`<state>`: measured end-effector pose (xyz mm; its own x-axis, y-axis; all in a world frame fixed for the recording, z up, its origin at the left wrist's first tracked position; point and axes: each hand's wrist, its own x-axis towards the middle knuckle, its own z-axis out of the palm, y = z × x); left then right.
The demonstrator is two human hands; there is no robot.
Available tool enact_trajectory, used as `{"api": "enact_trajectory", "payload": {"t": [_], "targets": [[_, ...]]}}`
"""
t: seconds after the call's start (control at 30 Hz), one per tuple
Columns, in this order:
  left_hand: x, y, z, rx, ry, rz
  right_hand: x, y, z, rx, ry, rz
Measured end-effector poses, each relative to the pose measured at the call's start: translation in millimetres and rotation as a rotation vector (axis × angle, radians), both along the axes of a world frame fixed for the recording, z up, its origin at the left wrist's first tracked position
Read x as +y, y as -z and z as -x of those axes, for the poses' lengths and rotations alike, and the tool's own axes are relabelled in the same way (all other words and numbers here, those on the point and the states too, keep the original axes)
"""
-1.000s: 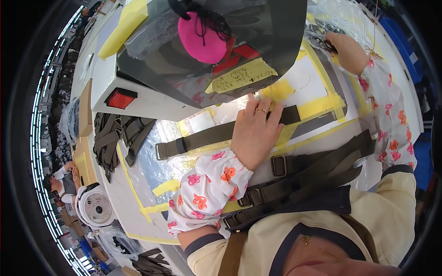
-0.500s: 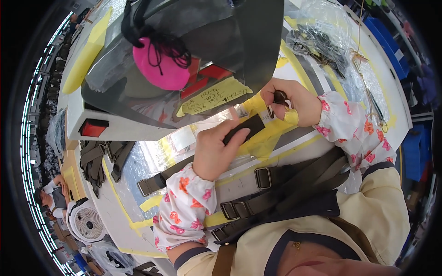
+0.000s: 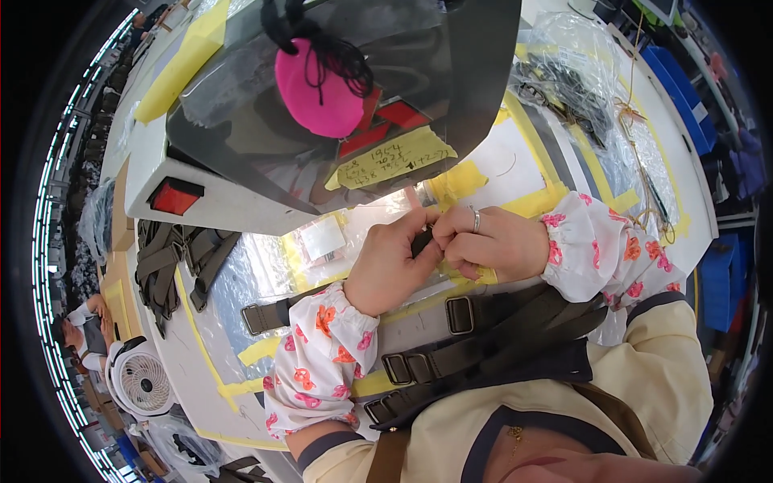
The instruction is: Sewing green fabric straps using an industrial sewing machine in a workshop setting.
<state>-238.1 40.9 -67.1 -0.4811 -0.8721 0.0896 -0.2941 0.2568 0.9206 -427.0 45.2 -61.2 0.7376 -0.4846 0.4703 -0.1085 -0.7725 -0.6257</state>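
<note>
My left hand (image 3: 394,266) and my right hand (image 3: 491,241) meet fingertip to fingertip over the white worktable (image 3: 515,165). Between them they pinch a small dark piece on the end of a dark webbing strap (image 3: 423,241); most of it is hidden by the fingers. A ring sits on a finger of my right hand. Below the hands lie grey-brown straps with metal buckles (image 3: 459,315), running left to a strap end (image 3: 266,315). Both forearms wear white floral sleeve covers.
A big grey machine housing (image 3: 241,205) with a red switch and a dark shield with a pink round pad (image 3: 314,88) looms above the hands. A pile of straps (image 3: 165,262) lies left, a small white fan (image 3: 141,382) lower left, a plastic bag of dark parts (image 3: 564,80) upper right.
My right hand came in from the far upper right to join the left. My left hand lifted off the flat strap, and both now pinch the small dark piece together.
</note>
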Motion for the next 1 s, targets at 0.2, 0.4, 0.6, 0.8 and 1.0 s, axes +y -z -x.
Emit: {"api": "enact_trajectory", "payload": {"t": [0.2, 0.4, 0.6, 0.8, 1.0], "targets": [[1.8, -2.3, 2.0, -0.415, -0.184, 0.492, 1.9, 7.6, -6.8, -0.271, 0.326, -0.863], [8.8, 3.1, 13.3, -0.478, -0.148, 0.762, 10.0, 13.5, -9.6, -0.168, 0.343, -0.820], [6.0, 3.8, 1.6, -0.371, -0.069, 0.764, 4.1, 16.2, 4.4, -0.181, 0.398, -0.898], [-4.5, 10.4, 0.0, 0.006, -0.091, 0.133, 3.7, 1.4, -2.4, -0.073, 0.421, -0.972], [-1.9, 9.6, 1.5, -0.211, -0.092, 0.454, 1.0, 6.1, -4.6, -0.107, 0.435, -1.079]]}}
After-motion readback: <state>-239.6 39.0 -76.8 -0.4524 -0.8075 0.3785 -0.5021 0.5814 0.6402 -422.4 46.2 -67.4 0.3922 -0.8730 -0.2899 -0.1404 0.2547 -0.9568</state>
